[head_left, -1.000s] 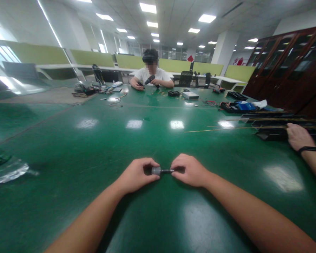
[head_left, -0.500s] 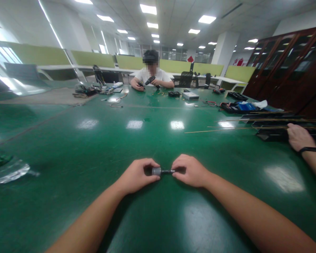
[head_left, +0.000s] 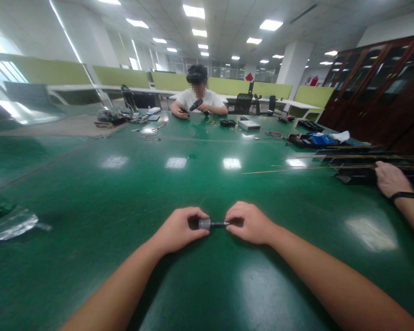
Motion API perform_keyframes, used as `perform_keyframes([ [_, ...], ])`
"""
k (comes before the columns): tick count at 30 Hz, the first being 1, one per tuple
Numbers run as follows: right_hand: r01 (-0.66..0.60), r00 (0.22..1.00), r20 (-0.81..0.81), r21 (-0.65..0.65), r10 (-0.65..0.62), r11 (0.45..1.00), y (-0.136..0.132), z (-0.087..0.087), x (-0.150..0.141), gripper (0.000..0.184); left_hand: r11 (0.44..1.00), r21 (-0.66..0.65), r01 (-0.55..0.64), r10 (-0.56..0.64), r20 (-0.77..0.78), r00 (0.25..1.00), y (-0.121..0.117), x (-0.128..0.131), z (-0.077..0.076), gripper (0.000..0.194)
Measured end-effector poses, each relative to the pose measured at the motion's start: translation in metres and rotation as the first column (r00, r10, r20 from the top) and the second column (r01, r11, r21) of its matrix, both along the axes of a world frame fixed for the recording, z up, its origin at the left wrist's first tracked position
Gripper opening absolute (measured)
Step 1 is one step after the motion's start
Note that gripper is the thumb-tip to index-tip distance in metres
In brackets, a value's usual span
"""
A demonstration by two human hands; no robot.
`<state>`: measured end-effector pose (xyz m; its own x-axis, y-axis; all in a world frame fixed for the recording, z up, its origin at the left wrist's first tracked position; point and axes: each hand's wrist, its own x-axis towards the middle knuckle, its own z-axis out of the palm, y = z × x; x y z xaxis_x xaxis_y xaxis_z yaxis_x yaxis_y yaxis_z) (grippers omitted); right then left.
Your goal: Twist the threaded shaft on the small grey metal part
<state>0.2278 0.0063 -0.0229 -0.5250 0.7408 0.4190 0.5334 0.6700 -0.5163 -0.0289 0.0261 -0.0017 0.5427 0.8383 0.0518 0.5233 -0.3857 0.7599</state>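
Both my hands rest on the green table (head_left: 124,193) near its front edge, pinching one small part between them. My left hand (head_left: 179,228) is closed on the grey cylindrical end of the small metal part (head_left: 206,224). My right hand (head_left: 249,222) is closed on the thin dark shaft that sticks out of it to the right. The part lies level, just above the table top. My fingers hide both of its ends.
A co-worker's hand with a black wristband (head_left: 393,180) rests at the right by black trays (head_left: 359,174) and long thin rods (head_left: 296,168). A person in a white shirt (head_left: 198,99) sits at the far end with a drill. A clear bag (head_left: 10,224) lies at the left.
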Motion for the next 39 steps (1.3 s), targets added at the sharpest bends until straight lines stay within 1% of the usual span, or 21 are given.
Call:
perform_keyframes([
  [20,-0.012,1.000,-0.020,-0.025,0.011,1.000,0.0009,0.0020,0.0036,0.009,1.000,-0.010,0.003,-0.003,0.002,1.000,0.0004,-0.0010,-0.0015,0.023],
  [39,0.003,1.000,-0.017,-0.045,-0.004,0.999,0.0012,0.0035,0.0072,0.009,1.000,0.014,0.007,-0.007,-0.009,1.000,0.0013,-0.0011,-0.0027,0.024],
])
